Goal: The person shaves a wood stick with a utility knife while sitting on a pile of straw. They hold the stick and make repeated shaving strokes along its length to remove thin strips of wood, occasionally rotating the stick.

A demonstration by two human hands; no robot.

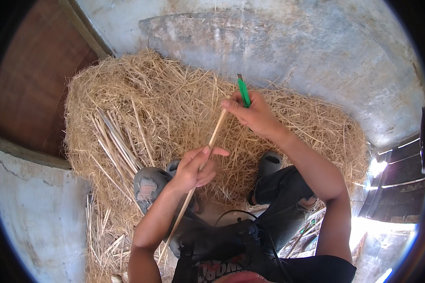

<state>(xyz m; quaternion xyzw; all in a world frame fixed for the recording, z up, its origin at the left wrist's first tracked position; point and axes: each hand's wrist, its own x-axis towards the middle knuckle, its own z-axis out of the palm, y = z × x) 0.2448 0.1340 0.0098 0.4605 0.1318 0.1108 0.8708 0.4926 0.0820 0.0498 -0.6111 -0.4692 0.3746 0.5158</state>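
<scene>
A long, thin bamboo strip (217,128) slants from my upper right hand down past my left forearm. My left hand (197,166) is closed around its middle, the index finger pointing out to the right. At the strip's upper end, my right hand (250,112) pinches it between thumb and fingers. That same hand also holds a green utility knife (243,92), its short blade sticking up beyond the fingers. The lower part of the knife is hidden in the palm.
A big heap of dry straw (174,94) spreads before me against a stained wall (288,47). Several split strips (115,141) lie on it at left. My knees, in ripped dark trousers (288,188), flank my hands. A brown panel (38,80) stands at far left.
</scene>
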